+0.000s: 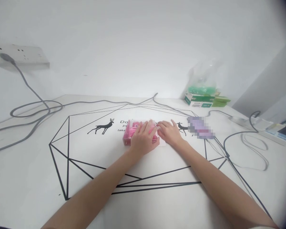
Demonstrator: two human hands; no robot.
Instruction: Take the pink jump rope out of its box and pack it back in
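Resting across a pink see-through box [127, 140], my left hand [144, 137] is lying palm down, fingers extended; whether it is gripping or merely pressing, I cannot tell. My right hand [170, 132] is meeting the box's right end with bent fingertips, which are leaving any pinch unclear. The box is sitting mid-table on the white tabletop [97, 149], partly covering printed lettering [124, 121], with a printed deer [102, 126] standing to its left. I am apparently steadying the box while handling its end; the next move, I am judging, is calling for a firm left hold and a sure right fingertip grip. Beyond, a pixelated purple item [200, 127] is lying near my right hand, a gray cable [105, 101] is trailing behind, and green-and-white cartons [200, 98] are standing by the wall [124, 47].
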